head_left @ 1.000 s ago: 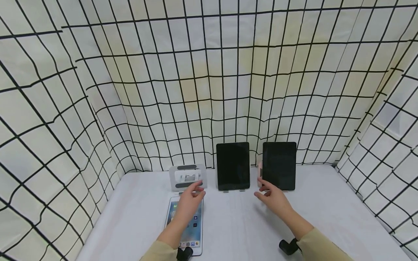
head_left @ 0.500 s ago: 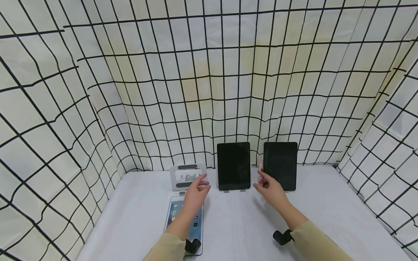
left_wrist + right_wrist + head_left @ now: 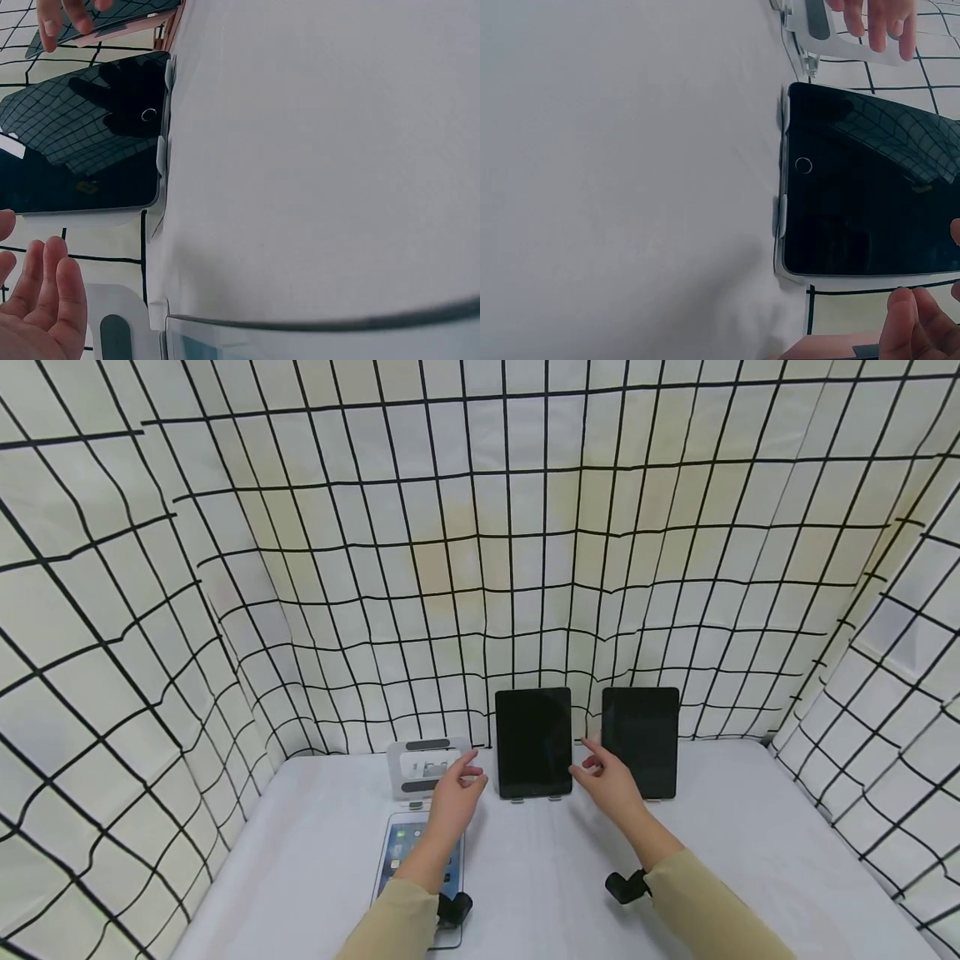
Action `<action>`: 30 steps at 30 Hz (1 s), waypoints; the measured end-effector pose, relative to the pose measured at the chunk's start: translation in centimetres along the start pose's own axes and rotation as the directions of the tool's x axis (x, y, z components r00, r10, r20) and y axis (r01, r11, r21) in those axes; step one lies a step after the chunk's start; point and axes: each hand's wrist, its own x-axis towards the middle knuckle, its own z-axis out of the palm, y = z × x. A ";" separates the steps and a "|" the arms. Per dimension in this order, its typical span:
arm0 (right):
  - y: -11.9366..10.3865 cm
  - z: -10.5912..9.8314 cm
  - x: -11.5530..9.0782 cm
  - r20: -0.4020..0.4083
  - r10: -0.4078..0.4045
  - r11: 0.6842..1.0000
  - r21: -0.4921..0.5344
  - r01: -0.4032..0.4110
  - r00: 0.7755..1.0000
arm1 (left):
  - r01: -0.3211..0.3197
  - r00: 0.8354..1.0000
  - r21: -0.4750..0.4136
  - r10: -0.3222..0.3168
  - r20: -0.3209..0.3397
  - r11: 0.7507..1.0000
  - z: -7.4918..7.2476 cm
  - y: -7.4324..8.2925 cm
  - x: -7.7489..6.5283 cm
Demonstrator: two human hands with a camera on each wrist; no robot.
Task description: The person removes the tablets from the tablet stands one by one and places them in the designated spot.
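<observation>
A dark-screened tablet (image 3: 533, 739) leans upright on a white stand at the middle back, its lower edge caught by two small lips. On its left side hovers my left hand (image 3: 456, 797), fingers extended and slightly bent, holding nothing. My right hand (image 3: 613, 783) is at its other side; the thumb overlaps the tablet's right edge in the head view, and the fingers are spread loosely. In the right wrist view, fingertips (image 3: 901, 300) show just beside the tablet's long edge. A second dark tablet (image 3: 645, 735) stands behind the right hand, on a pinkish stand (image 3: 821, 347).
A white stand (image 3: 397, 768) with grey pads and no tablet on it is behind the left hand. Flat before it lies a white tablet (image 3: 401, 847) with a lit home screen, partly covered by the left forearm. Black-gridded white cloth (image 3: 525, 552) rises behind the white table (image 3: 540, 877).
Both hands have shifted toward the middle tablet: the left forward and to the right, the right leftward and slightly forward. The tablets and stands have stayed in place.
</observation>
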 end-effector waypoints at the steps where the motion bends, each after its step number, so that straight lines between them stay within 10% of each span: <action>1: -0.1 0.1 0.1 -0.003 -0.001 1.000 -0.003 0.001 1.000 | -0.002 1.000 -0.006 0.002 0.002 1.000 0.1 0.0 0.2; 30: -1.9 0.1 3.0 0.055 0.037 0.999 -0.033 -0.035 0.998 | -0.055 0.995 0.072 0.049 0.082 0.996 2.0 3.0 3.4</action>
